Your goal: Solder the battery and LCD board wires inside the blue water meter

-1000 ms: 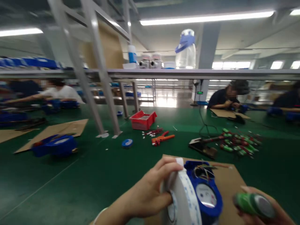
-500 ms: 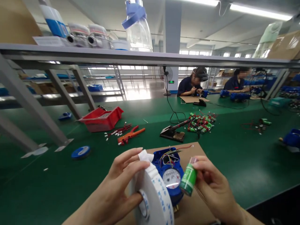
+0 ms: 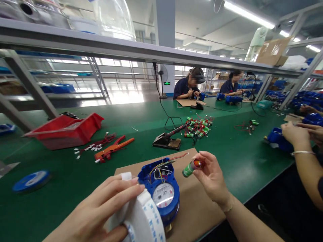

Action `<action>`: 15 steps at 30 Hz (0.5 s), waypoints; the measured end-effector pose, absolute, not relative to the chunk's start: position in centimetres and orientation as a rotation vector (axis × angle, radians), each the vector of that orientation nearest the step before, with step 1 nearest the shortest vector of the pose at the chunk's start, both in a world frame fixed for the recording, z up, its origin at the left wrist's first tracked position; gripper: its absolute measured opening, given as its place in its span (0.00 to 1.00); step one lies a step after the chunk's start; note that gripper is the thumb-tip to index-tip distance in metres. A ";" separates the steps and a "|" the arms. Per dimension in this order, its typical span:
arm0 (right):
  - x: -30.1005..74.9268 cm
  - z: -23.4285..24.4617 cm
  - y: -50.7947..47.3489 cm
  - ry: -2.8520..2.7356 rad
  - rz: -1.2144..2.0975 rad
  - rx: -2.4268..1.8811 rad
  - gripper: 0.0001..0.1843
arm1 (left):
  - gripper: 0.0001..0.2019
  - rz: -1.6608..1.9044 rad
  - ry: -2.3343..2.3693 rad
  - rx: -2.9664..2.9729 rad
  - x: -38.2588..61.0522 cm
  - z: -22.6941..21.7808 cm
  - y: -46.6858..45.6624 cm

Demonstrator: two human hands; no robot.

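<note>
Two hands flank a blue meter (image 3: 161,188), which lies on a sheet of cardboard (image 3: 199,208) with its dial up, its long axis running from far left to near right and its wire-filled compartment at the far end. Just right of that compartment, apart from it, the right hand (image 3: 213,178) pinches a green battery (image 3: 188,170) between thumb and fingers; the battery's axis slants, green end left and slightly near, towards the meter, reddish end far right, in the fingers. On the near left, the left hand (image 3: 101,205) grips a roll of white tape (image 3: 151,215), fingers over its rim; this hand is the closer to the meter, though whether its fingertips touch the casing I cannot tell. Beyond the cardboard, the green tabletop (image 3: 232,168) bears orange pliers (image 3: 113,150) and a red bin (image 3: 73,132) to the left, a soldering iron stand (image 3: 166,141) straight ahead, and a heap of batteries (image 3: 199,127) farther right. Past a raised shelf (image 3: 151,55), a co-worker (image 3: 184,88) bends over a bench.
</note>
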State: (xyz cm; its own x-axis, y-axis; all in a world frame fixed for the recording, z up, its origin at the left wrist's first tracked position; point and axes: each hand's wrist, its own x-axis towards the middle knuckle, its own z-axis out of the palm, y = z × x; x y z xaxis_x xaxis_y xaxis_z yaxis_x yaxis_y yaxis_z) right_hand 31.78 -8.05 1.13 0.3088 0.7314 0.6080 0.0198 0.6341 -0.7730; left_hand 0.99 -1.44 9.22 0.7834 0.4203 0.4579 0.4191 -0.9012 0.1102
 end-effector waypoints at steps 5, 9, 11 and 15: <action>31.6 1.6 -7.9 -1.149 0.670 -0.682 0.26 | 0.27 0.788 0.740 2.956 1.8 9.3 -0.8; 30.7 2.8 -8.2 -1.074 0.723 -0.632 0.31 | 0.28 0.775 0.739 2.980 2.6 10.9 -1.0; 30.2 3.9 -8.5 -1.049 0.724 -0.647 0.31 | 0.31 0.721 0.641 2.980 3.0 12.1 -1.2; 29.5 6.5 -9.4 -1.217 0.632 -0.737 0.19 | 0.33 0.600 0.543 2.962 3.7 13.8 -1.7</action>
